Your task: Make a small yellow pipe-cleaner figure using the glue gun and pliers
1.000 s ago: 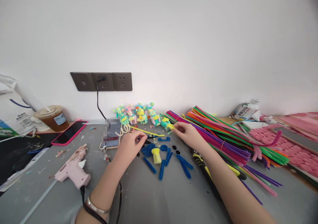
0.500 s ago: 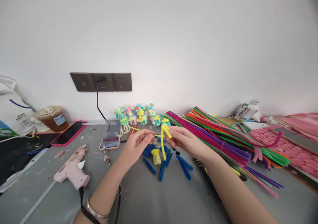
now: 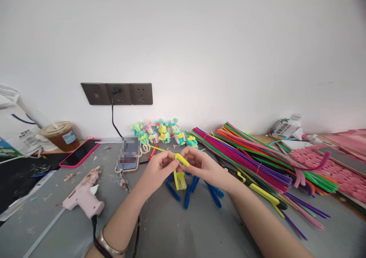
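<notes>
A bent yellow pipe cleaner (image 3: 183, 160) is pinched between both my hands above the middle of the table. My left hand (image 3: 160, 169) grips it at the bend with thumb and fingers, and one loose end hangs down. My right hand (image 3: 203, 165) closes on its folded part from the other side. Directly beneath stands a small yellow bundle of pipe cleaner pieces (image 3: 182, 183), partly hidden by the hanging end. Around it lie several folded blue pipe cleaner pieces (image 3: 187, 197), some of them hidden behind my hands.
A pink glue gun (image 3: 85, 195) with a black cable lies at left, near two phones (image 3: 81, 153) and a drink cup (image 3: 60, 136). Small finished figures (image 3: 162, 130) line the wall. Right are pipe cleaner bundles (image 3: 243, 158) and a yellow-black cutter (image 3: 264, 195).
My left hand has moved right and taken hold of the yellow pipe cleaner, which my right hand alone held before. The piece has shifted slightly left and lower.
</notes>
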